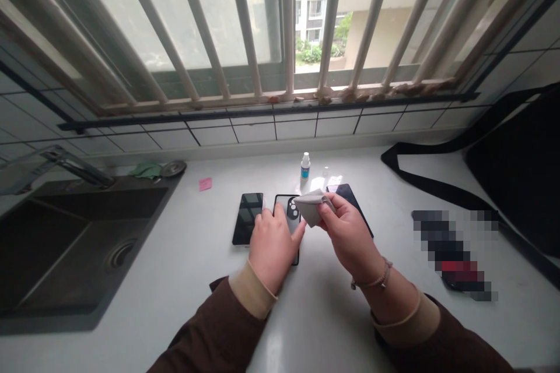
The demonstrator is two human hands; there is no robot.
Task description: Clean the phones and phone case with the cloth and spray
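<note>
My left hand [272, 245] lies over a black-edged phone case [296, 253] with round camera holes. Its thumb is at the case's right edge and its index finger at the upper left, holding it against the counter. A folded grey cloth [308, 210] is pinched between the thumb and fingers of my right hand [345, 233], just above the case's upper right. Left of the case is a phone [248, 218], dark screen up. Another dark phone [350, 192] lies partly hidden behind my right hand. A small white bottle [305, 168] with a blue label stands behind the case.
A small white cap [325, 171] is right of the bottle. A pink sticky note [205, 184] lies toward the sink [94, 303] with its faucet [74, 166]. On the right are a black bag [520, 169] with a strap and a blurred-out object [455, 256]. A barred window rises behind.
</note>
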